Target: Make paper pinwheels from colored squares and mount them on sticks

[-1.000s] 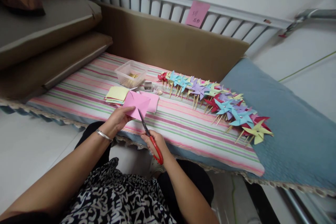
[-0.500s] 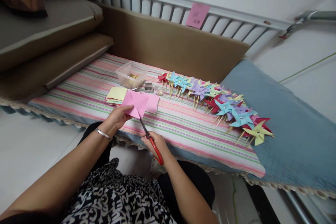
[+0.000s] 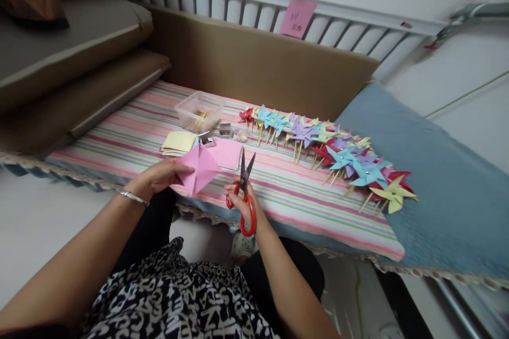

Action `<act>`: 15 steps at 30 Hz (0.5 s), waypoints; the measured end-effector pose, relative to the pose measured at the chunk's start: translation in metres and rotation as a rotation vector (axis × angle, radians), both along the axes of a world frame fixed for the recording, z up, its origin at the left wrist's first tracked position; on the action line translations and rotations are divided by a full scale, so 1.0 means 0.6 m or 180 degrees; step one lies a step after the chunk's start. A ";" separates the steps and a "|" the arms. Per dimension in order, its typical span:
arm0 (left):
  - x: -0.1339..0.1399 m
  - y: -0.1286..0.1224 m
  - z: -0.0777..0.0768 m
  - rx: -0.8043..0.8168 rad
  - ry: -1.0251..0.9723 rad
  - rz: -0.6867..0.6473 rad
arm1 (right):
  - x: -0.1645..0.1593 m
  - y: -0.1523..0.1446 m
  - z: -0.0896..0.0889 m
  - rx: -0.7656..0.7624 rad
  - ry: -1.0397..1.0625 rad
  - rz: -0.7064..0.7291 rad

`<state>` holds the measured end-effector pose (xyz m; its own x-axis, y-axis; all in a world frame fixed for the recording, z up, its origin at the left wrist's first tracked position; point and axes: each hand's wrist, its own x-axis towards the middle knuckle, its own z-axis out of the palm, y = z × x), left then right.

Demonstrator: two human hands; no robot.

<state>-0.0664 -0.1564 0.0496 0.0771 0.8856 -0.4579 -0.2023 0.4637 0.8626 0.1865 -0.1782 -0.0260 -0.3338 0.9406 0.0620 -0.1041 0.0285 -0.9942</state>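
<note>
A pink paper square, with slits cut in from its corners, is pinched in my left hand above the near edge of the striped cloth. My right hand has its fingers in the red handles of a pair of scissors. Their dark blades are spread and point away from me, apart from the paper. Beyond the paper lie a stack of yellow and other coloured sheets and some pink sheets. Two small grey boxes, one of them a near box, sit behind these.
A clear plastic tub holding thin sticks stands at the back. Many paper pinwheels on sticks lie in a row to the right. Brown cushions are at the left, and a brown board stands along the back.
The scissors have come out of the pink paper, moved right and opened. My left hand has drawn the paper a little left and turned it, uncovering the near grey box.
</note>
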 end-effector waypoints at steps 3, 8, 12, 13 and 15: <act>0.034 -0.005 -0.022 -0.0094 0.0125 -0.0658 | 0.001 0.012 0.014 -0.0206 0.0162 -0.0138; 0.073 -0.005 -0.037 -0.0128 0.0047 -0.0977 | -0.009 0.019 0.016 -0.0254 0.0173 -0.0328; 0.094 -0.007 -0.046 -0.0060 -0.0648 -0.0181 | -0.017 0.027 0.009 -0.0227 0.0440 -0.0758; 0.100 -0.009 -0.051 -0.0065 -0.0888 0.0045 | -0.018 0.030 0.006 -0.0188 0.0454 -0.0894; 0.117 -0.017 -0.061 -0.0116 -0.1215 0.0298 | -0.020 0.036 0.002 -0.0091 0.0438 -0.1144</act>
